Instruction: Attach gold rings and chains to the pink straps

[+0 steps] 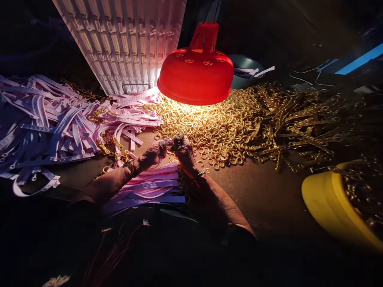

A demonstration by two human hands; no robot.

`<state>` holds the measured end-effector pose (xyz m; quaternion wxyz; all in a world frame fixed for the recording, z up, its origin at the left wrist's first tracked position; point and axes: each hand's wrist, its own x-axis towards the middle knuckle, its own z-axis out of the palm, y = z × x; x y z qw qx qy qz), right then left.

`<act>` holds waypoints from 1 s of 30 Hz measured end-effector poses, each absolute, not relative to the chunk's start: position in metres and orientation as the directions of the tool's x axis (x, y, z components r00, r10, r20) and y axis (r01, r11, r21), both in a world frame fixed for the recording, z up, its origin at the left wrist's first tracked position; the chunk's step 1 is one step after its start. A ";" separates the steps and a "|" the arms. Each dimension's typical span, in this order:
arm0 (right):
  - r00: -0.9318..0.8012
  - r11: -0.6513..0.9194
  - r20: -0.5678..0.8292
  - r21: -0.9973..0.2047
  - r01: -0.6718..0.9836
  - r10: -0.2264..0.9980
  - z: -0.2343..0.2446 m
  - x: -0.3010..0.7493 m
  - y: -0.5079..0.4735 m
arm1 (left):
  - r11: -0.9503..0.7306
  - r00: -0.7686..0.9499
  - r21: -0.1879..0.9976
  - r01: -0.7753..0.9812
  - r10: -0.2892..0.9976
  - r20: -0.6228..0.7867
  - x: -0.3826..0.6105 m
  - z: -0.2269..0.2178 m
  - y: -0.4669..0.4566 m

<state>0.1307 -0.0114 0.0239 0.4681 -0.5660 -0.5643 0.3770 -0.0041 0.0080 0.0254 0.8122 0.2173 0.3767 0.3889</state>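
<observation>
My left hand point(156, 152) and my right hand point(183, 148) meet at the near edge of a heap of gold rings point(197, 119). Both are closed, with fingertips pinched close together. Whatever sits between the fingers is too small and too hidden to name; a thin pink edge shows beside the left fingers. Under my forearms lies a bundle of pink strips point(158, 185), laid side by side. To the left of my left hand, gold chain-like pieces point(104, 145) are attached to or lie among other pink strips.
A red lamp point(196, 75) hangs low over the rings. Left is a large pile of pink strips point(60, 123), behind it a ribbed panel point(125, 40). Gold chain lengths point(299, 123) lie right, beside a yellow tub point(326, 195). A bowl point(245, 63) stands behind the lamp.
</observation>
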 end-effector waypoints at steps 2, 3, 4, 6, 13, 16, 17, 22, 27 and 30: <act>0.086 0.074 0.107 -0.945 0.319 0.991 0.022 0.129 -0.010 | 0.613 0.393 0.630 -0.478 0.790 -0.470 -0.003 0.025 0.007; 0.090 0.078 0.115 -0.939 0.335 0.989 0.020 0.129 -0.009 | 0.620 0.399 0.625 -0.475 0.785 -0.475 -0.003 0.025 0.006; 0.097 0.089 0.131 -0.930 0.356 0.987 0.018 0.128 -0.007 | 0.626 0.412 0.624 -0.467 0.779 -0.473 -0.004 0.024 0.006; 0.116 0.123 0.185 -0.905 0.408 0.976 0.013 0.128 -0.003 | 0.632 0.433 0.627 -0.455 0.773 -0.464 -0.005 0.023 0.007; 0.064 0.150 0.206 -0.862 0.484 0.976 0.012 0.130 0.000 | 0.631 0.462 0.680 -0.374 0.762 -0.454 -0.011 0.025 0.010; -0.051 0.110 0.097 -0.887 0.449 0.994 0.023 0.136 0.001 | 0.570 0.434 0.750 -0.336 0.800 -0.414 -0.011 0.025 0.006; -0.099 0.085 0.047 -0.897 0.433 0.994 0.026 0.139 0.003 | 0.552 0.425 0.766 -0.329 0.811 -0.401 -0.010 0.025 0.005; -0.249 -0.019 -0.119 -0.929 0.370 0.961 0.033 0.147 0.013 | 0.550 0.415 0.771 -0.321 0.813 -0.407 -0.009 0.026 -0.002; -0.069 0.090 0.061 -0.806 0.585 0.996 0.027 0.132 0.006 | 0.563 0.355 0.765 -0.313 0.817 -0.455 -0.010 0.038 0.001; -0.025 0.087 0.092 -0.772 0.629 0.995 0.028 0.130 0.003 | 0.567 0.320 0.777 -0.274 0.815 -0.483 -0.009 0.043 -0.001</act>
